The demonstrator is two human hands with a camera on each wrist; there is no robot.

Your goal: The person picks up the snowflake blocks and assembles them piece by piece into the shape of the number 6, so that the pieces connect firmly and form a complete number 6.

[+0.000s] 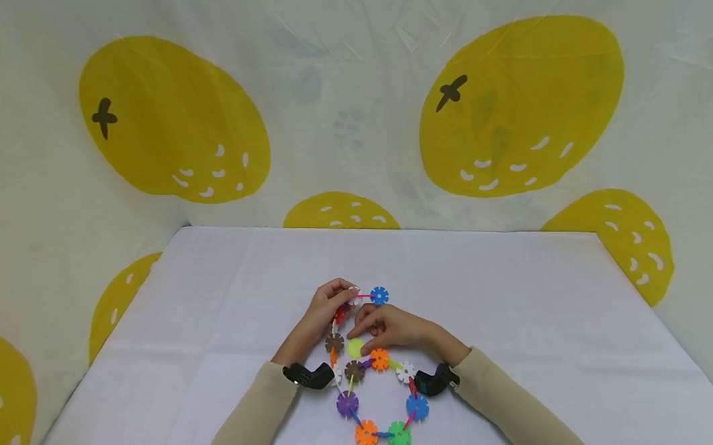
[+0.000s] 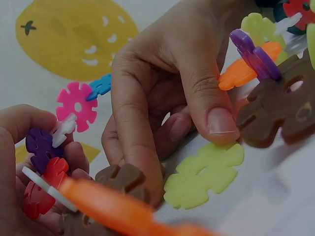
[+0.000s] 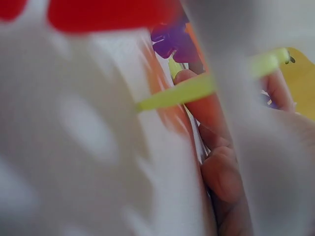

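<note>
My left hand point(image 1: 330, 302) grips the far end of a chain of notched plastic snowflake discs. In the left wrist view its fingers hold around a purple disc point(image 2: 38, 148) and a red disc point(image 2: 35, 199); a pink disc point(image 2: 66, 105) and a blue disc point(image 1: 379, 296) stick out beyond. My right hand point(image 1: 395, 326) has thumb and index finger at opposite edges of a yellow-green disc point(image 1: 355, 347), pinching it low over the white cloth. In the right wrist view, blurred discs close to the camera cover much of that hand.
Nearer me lies a ring of linked discs, including a purple disc point(image 1: 347, 404), a green disc point(image 1: 399, 436) and an orange disc point(image 1: 366, 435). The chain's brown disc point(image 1: 334, 343) runs up beside my left wrist. A white cloth point(image 1: 486, 276) covers the table, before a fruit-patterned curtain point(image 1: 349, 82).
</note>
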